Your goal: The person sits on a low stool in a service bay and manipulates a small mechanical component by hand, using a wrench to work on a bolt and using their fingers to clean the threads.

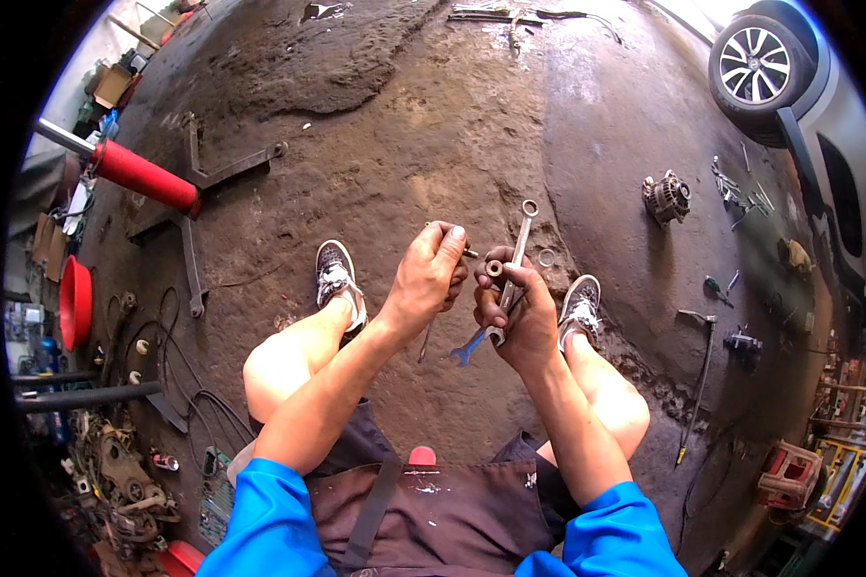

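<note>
My left hand is closed, thumb pressed against fingers, round a small dark metal piece whose tip points toward my right hand. A thin rod shows below that hand; whether it is the same piece I cannot tell. My right hand is closed round a combination wrench, its ring end pointing away from me. A blue open-ended wrench sticks out from below the same fingers. Near its fingertips sits a round metal part with a hole. The hands are close but apart, above the floor between my shoes.
A metal ring lies beyond my right hand. To the right are an alternator, a long-handled tool and a car wheel. A red-columned steel stand, a red basin and black cable are left.
</note>
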Tool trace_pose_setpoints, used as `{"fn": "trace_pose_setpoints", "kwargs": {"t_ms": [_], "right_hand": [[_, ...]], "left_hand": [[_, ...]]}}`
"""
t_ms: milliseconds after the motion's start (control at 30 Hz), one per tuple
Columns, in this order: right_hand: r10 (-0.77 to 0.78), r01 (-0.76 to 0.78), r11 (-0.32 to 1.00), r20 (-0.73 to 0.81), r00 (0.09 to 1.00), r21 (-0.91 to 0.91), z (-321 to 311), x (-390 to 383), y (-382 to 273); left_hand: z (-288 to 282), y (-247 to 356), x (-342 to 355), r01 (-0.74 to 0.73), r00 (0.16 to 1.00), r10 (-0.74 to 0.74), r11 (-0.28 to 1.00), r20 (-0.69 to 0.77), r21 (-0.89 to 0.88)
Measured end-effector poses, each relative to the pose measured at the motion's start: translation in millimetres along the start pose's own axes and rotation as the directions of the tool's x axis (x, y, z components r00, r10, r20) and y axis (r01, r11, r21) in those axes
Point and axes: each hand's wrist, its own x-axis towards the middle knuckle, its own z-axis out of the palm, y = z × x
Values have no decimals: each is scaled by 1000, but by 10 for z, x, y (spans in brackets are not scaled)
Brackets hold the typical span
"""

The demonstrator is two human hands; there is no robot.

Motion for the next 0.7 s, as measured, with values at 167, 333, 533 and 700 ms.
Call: {"fn": "trace_pose_setpoints", "kwargs": {"t_ms": [167, 333, 533, 700], "right_hand": [[-21, 6, 986, -88, 996, -166, 6, 18, 52], [-37, -4, 960, -141, 989, -280, 37, 10, 58], [-150, 82, 922, -153, 977, -379, 54, 5, 15], [-162, 110, 921, -111, 981, -374, -1, 3, -4]], "left_hand": [[-13, -50, 11, 11, 994, -1, 995, 107, -99], [-36, -100, 38, -14, 988, 24, 998, 154, -60], [-33, -76, 43, 53, 988, -32, 989, 149, -141], [-83, -67, 58, 108, 978, -56, 960, 201, -257]]}}
